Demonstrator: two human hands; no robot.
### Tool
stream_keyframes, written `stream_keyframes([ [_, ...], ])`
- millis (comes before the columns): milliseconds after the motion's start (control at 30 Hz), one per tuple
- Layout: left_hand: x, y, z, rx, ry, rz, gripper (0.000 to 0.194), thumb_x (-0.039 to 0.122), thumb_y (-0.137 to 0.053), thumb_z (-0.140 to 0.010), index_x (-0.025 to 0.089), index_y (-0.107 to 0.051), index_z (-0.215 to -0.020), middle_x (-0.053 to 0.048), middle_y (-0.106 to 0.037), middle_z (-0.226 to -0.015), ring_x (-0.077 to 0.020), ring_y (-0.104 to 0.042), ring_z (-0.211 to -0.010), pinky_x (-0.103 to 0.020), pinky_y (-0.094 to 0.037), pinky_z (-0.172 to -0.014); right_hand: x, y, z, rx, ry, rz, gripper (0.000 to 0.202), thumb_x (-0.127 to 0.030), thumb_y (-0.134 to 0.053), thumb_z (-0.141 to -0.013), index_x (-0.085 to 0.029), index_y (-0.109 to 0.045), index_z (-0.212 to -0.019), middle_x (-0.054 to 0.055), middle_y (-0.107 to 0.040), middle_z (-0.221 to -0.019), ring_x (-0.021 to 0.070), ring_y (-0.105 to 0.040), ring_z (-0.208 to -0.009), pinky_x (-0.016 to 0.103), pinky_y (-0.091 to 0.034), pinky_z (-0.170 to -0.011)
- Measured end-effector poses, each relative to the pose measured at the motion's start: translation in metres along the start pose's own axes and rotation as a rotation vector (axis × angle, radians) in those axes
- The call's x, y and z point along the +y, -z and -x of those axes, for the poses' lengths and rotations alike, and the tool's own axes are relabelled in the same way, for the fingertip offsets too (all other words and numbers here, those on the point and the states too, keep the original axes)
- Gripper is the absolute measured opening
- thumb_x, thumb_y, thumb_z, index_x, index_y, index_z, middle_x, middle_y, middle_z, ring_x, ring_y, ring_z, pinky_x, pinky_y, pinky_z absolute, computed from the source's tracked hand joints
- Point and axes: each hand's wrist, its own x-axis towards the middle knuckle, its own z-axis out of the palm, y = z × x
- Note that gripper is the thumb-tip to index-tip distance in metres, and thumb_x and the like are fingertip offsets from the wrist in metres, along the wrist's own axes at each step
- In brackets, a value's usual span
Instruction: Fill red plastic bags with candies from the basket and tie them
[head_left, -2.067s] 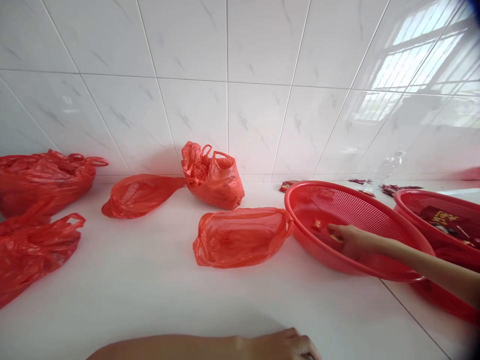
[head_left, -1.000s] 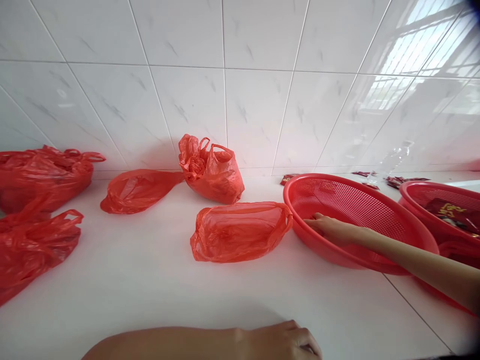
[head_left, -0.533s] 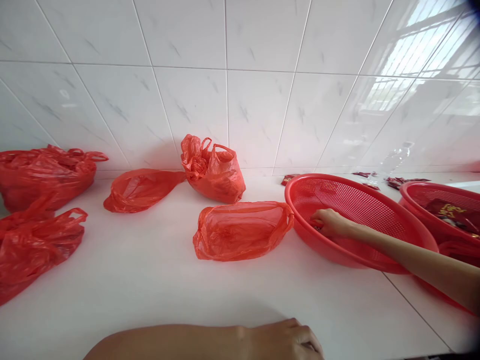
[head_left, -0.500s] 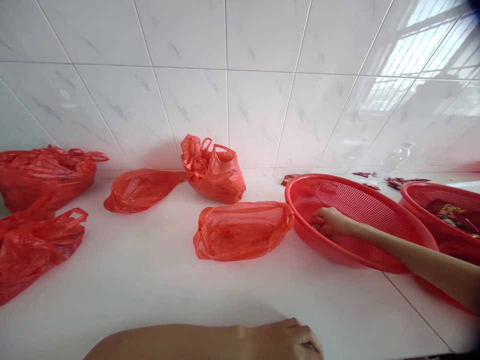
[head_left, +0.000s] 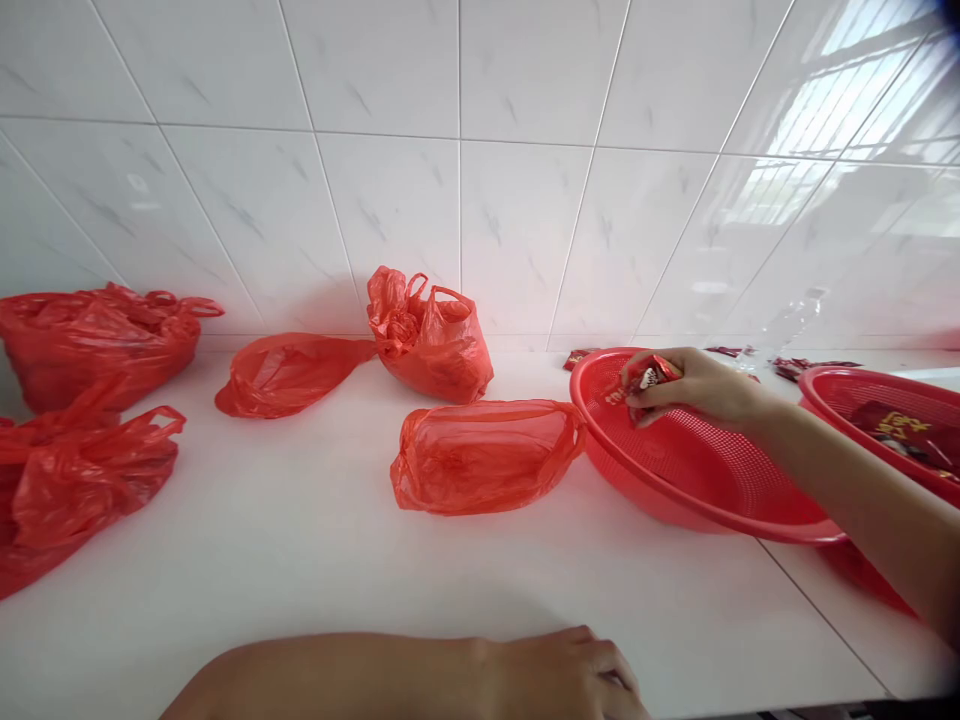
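My right hand [head_left: 694,385] is closed on red snack packets [head_left: 654,374] with pale lettering. It is over the left part of a red plastic colander basket [head_left: 720,515] with perforated walls. The packets are partly hidden by my fingers, so I cannot tell how many there are. My left hand [head_left: 577,672] rests at the counter's front edge with its fingers curled in, and no object shows in it. Between the hands and the wall, an opened red plastic bag [head_left: 480,465] lies with its mouth spread, its right end against the basket.
Further back stand a filled red bag [head_left: 439,350] and a flatter red bag [head_left: 292,375]. Two more bulky red bags [head_left: 105,340] sit at the left. Right of the basket is a second red basket [head_left: 900,400] with dark red packets. A clear bottle [head_left: 795,320] stands by the tiled wall.
My right hand has risen from the basket's bottom to rim height, and the red packets in its grip now show. My left hand has barely moved.
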Motion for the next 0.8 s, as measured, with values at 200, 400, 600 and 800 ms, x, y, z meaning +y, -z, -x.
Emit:
stream_keyframes([
  [200, 0.003, 0.009, -0.003, 0.004, -0.019, -0.041, 0.018, 0.029, -0.054, -0.097, 0.024, -0.071, -0.099, 0.007, -0.064, -0.134, -0.0185, -0.054, -0.122, -0.030, -0.044, -0.104, -0.040, -0.092, -0.024, -0.326, 0.140, 0.132, 0.024, -0.026, -0.078, -0.070, -0.016, -0.066, -0.087, 0.005, -0.073, -0.088, 0.0196, -0.070, -0.075, 0.029, -0.060, -0.061],
  [400, 0.000, 0.007, -0.005, 0.006, -0.057, -0.091, 0.019, 0.030, -0.057, -0.095, 0.024, -0.073, -0.103, 0.007, -0.063, -0.134, -0.0197, -0.053, -0.121, -0.031, -0.045, -0.102, -0.018, -0.158, -0.059, -0.232, 0.249, 0.546, 0.028, -0.023, -0.083, -0.065, -0.021, -0.058, -0.078, -0.001, -0.063, -0.078, 0.0204, -0.063, -0.081, 0.026, -0.046, -0.059],
  [600, 0.001, 0.008, -0.003, 0.016, -0.060, -0.100, 0.021, 0.029, -0.052, -0.097, 0.025, -0.073, -0.098, 0.007, -0.062, -0.136, -0.0185, -0.053, -0.123, -0.029, -0.045, -0.102, -0.010, -0.162, -0.067, -0.150, 0.288, 0.630, 0.031, -0.034, -0.077, -0.076, -0.022, -0.063, -0.101, 0.005, -0.068, -0.101, 0.0273, -0.061, -0.102, 0.029, -0.047, -0.072],
  [800, 0.007, 0.015, -0.004, 0.006, -0.047, -0.141, 0.017, 0.029, -0.057, -0.095, 0.026, -0.073, -0.101, 0.007, -0.062, -0.137, -0.0196, -0.053, -0.123, -0.030, -0.048, -0.098, -0.032, -0.108, -0.049, -0.019, 0.314, 0.593, 0.025, -0.035, -0.066, -0.085, -0.022, -0.069, -0.105, 0.005, -0.072, -0.105, 0.0180, -0.066, -0.087, 0.031, -0.052, -0.077],
])
